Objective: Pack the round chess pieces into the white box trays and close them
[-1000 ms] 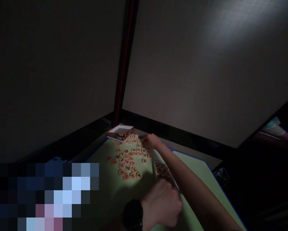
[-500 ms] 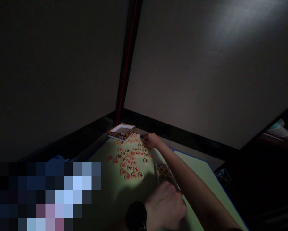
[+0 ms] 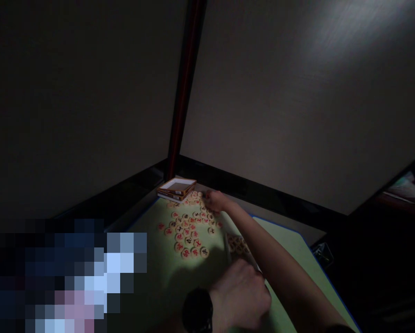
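Note:
Many round wooden Chinese chess pieces with red or black characters lie loosely spread on a pale green table. My right hand reaches to the far right side of the spread, fingers bent down among the pieces; whatever they pinch is too dark and small to make out. My left hand, with a black watch on its wrist, is closed at the near end of an open box holding more pieces. Its fingertips are hidden. My right forearm covers part of the box.
Shallow box parts are stacked at the table's far corner, against dark-edged wall panels. A blue edge borders the table on the right. A clear container stands beyond it. The lower left is pixelated.
My right hand has shifted slightly left and away from me over the far pieces. My left hand stays at the box. The view has moved a little.

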`<state>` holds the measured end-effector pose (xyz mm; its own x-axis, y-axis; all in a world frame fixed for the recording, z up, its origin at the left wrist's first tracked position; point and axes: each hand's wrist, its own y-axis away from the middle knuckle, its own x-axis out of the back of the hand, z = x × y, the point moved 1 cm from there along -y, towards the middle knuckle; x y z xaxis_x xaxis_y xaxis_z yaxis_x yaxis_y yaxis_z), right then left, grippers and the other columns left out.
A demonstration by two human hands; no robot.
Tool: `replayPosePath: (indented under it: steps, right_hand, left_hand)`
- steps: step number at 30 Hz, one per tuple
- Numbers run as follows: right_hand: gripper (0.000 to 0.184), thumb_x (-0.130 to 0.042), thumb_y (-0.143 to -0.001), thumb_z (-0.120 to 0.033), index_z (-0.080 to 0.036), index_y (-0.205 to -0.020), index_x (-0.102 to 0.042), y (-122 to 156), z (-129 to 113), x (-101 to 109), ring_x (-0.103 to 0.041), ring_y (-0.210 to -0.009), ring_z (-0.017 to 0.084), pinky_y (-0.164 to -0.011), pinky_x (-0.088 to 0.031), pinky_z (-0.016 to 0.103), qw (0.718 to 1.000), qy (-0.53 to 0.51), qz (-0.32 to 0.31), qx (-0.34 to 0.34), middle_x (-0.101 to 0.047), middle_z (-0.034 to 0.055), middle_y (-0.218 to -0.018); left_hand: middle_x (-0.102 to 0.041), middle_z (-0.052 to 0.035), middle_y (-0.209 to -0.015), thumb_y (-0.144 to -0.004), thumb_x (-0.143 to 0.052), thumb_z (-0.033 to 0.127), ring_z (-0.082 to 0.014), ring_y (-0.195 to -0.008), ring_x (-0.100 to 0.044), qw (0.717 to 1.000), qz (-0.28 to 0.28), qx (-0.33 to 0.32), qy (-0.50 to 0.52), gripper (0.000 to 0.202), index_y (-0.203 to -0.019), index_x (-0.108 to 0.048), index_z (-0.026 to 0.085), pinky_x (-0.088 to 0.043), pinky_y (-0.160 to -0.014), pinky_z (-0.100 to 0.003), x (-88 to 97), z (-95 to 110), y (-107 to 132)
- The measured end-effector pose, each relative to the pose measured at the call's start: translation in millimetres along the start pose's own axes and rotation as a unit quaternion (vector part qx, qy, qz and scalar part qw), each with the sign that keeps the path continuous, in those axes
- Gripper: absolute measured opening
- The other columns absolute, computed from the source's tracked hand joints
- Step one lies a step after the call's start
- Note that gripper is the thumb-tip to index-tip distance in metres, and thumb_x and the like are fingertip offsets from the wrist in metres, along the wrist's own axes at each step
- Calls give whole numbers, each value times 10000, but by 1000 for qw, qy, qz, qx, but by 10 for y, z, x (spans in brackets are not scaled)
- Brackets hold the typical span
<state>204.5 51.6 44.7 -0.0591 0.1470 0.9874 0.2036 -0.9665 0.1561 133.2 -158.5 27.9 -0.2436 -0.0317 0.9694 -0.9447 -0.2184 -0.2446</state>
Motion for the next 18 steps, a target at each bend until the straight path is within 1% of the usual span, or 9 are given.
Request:
replayPosePath:
  steps: [2,4,8,11,15,18]
  right_hand:
    - [376,-578,-844,-177,-163,-1212,-654,15,35,38,-698,-928,202,-688,-468,211,1000,3,3,13,-751,105,-1066]
    - [335,-574,-847,-181,-174,-1163,-684,39,67,74,-692,-948,192,-706,-464,202,1000,6,1,27,-750,87,-1068]
    - [258,-596,-798,-140,-189,-1006,-740,108,66,101,-694,-881,174,-709,-456,194,998,16,-11,54,-763,48,-965]
    - [252,-601,-778,-137,-172,-978,-750,148,14,80,-695,-872,187,-699,-455,208,998,27,-15,62,-766,66,-956]
    - [229,-606,-783,-169,-163,-953,-760,163,-42,47,-694,-876,198,-690,-450,217,997,35,-18,73,-768,80,-949]
    - [217,-590,-792,-165,-156,-926,-760,168,-58,58,-692,-852,203,-667,-444,226,996,38,-16,74,-766,88,-921]
  left_hand:
    - [-684,-62,-649,-826,-661,293,-231,-660,-680,1000,-2,1,8,168,-785,-762,165,-459,-566,-363,30,1,1]
    - [-690,-69,-670,-829,-655,287,-239,-676,-685,1000,-7,3,13,172,-790,-763,159,-473,-579,-368,49,5,-2]
    - [-698,-81,-691,-838,-638,281,-245,-677,-686,1000,-18,5,20,185,-802,-762,148,-490,-584,-374,47,8,-13]
    - [-699,-79,-685,-842,-623,271,-248,-663,-687,1000,-18,7,22,188,-803,-761,149,-493,-578,-377,37,2,-17]
    - [-697,-76,-670,-838,-622,266,-251,-652,-690,1000,-15,3,19,186,-789,-759,150,-493,-576,-379,54,1,-15]
    - [-695,-82,-662,-827,-629,247,-246,-638,-681,1000,-9,0,21,169,-775,-755,146,-486,-565,-372,75,6,-14]
